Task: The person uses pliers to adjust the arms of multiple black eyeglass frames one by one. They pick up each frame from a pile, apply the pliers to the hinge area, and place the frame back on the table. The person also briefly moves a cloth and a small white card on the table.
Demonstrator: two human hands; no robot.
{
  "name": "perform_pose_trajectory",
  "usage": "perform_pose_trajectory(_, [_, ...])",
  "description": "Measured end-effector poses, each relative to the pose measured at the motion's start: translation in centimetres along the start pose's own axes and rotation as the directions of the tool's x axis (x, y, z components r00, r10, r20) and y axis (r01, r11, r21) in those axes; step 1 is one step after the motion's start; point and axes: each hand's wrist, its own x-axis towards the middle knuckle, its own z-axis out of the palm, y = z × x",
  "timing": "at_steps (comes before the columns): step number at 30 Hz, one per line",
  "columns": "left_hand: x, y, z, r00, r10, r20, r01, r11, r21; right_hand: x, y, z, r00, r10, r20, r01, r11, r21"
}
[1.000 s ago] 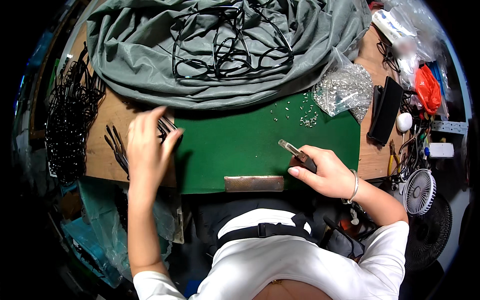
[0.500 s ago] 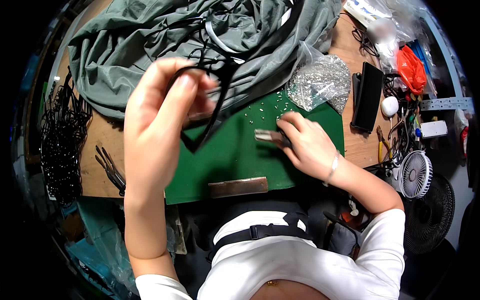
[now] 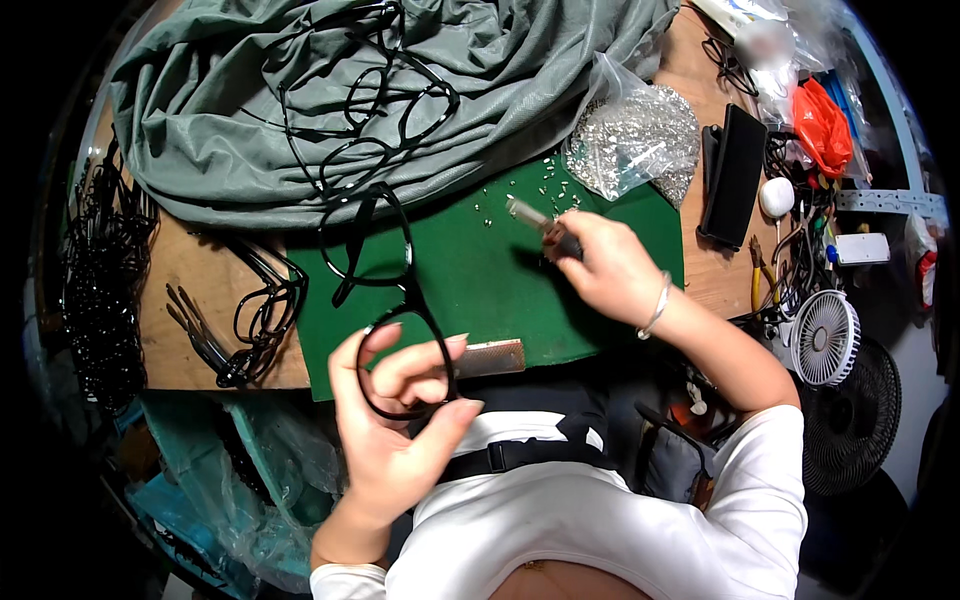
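Item: one black eyeglass frame (image 3: 408, 293), being held over the green mat's (image 3: 470, 270) near left part, one rim being pinched between thumb and fingers of the left hand (image 3: 390, 450).
Item: one metal-tipped tool (image 3: 545, 226), being gripped by the right hand (image 3: 605, 265).
Hands: being held well apart, each being closed on its piece.
Progress, as judged: no contact is being made yet between tool and frame; loose silvery bits (image 3: 550, 180) are being left on the mat beside a clear bag (image 3: 640, 140) of similar pieces; more frames are being borne by the grey cloth (image 3: 220, 140), others by the wooden tabletop (image 3: 200, 262) at left.
Difference from half a second earlier: the left hand is being held lower, nearer the body; the frame is being shown more fully; the tool's tip is being brought closer to the bits; frames at left, then covered by the left arm, are being revealed.
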Motion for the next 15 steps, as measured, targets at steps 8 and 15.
perform_pose_trajectory(8, [-0.1, -1.1, -0.3, 0.99, 0.135, 0.037, -0.137, 0.988, 0.068, -0.5, 0.0, 1.0, 0.983, -0.183, 0.026, 0.182, 0.941, -0.284])
perform_pose_trajectory(15, [0.6, -2.0, 0.3, 0.972, 0.19, 0.138, -0.2, 0.978, 0.065, -1.1, -1.6, 0.2, 0.992, -0.114, 0.046, 0.117, 0.99, -0.079])
